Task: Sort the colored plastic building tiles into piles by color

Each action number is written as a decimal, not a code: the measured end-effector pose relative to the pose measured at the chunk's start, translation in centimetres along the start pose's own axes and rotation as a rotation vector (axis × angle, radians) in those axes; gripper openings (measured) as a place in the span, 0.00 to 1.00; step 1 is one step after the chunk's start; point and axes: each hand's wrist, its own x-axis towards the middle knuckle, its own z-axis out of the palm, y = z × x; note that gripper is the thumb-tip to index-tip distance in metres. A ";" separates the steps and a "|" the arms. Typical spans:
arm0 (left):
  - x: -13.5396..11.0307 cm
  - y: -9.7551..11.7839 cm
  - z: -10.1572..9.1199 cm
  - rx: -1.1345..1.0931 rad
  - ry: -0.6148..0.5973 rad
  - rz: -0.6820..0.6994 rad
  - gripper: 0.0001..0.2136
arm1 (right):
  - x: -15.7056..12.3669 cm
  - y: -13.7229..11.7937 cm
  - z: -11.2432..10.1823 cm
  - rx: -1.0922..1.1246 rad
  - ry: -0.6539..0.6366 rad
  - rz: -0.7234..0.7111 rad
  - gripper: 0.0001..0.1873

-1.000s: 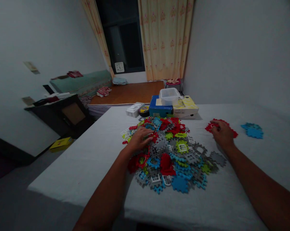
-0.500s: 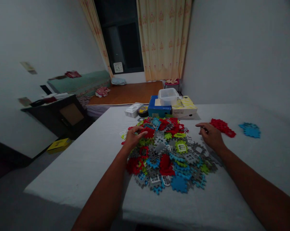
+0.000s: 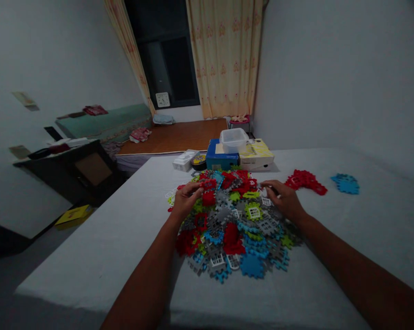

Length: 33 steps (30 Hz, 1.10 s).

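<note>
A heap of flat plastic interlocking building pieces (image 3: 224, 215) in red, blue, grey, green and white lies on the table. On its left side, my left hand (image 3: 185, 200) pinches a red interlocking piece (image 3: 209, 184) between thumb and fingers, just above other red pieces. My right hand (image 3: 284, 200) is over the heap's right edge, fingers stretched towards it and thumb apart, with nothing visible in them. Beyond that hand, a separate group of red pieces (image 3: 305, 180) lies on the cloth. Farther right is a small group of blue pieces (image 3: 346, 183).
Behind the heap stand a white carton (image 3: 185, 160), a round black-and-yellow tin (image 3: 199, 162), a blue box (image 3: 222, 158) and a yellow-and-white box (image 3: 257, 155). A clear plastic tub (image 3: 233, 140) rests on the boxes. A pale cloth (image 3: 117, 229) covers the table.
My right hand has moved left, from beside the separate red pieces to the heap's edge. My left hand now has a red piece lifted slightly. The view has shifted a little to the right.
</note>
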 end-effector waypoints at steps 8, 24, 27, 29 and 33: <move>-1.6 4.4 1.9 0.093 -0.399 0.344 0.08 | -0.5 -6.7 1.3 0.253 -0.193 -0.319 0.19; -2.2 4.1 3.0 0.164 -0.309 0.375 0.09 | 0.2 -4.0 0.9 0.179 0.049 -0.254 0.08; -1.4 3.2 1.7 0.194 -0.144 0.286 0.10 | 1.4 3.0 -2.1 0.110 0.338 0.153 0.14; -0.9 2.5 0.9 0.159 -0.051 0.203 0.11 | 1.4 8.4 -4.5 -0.008 0.512 0.366 0.16; -0.4 1.7 0.2 0.081 0.024 0.040 0.14 | 0.0 16.3 -7.4 -0.197 0.614 0.663 0.15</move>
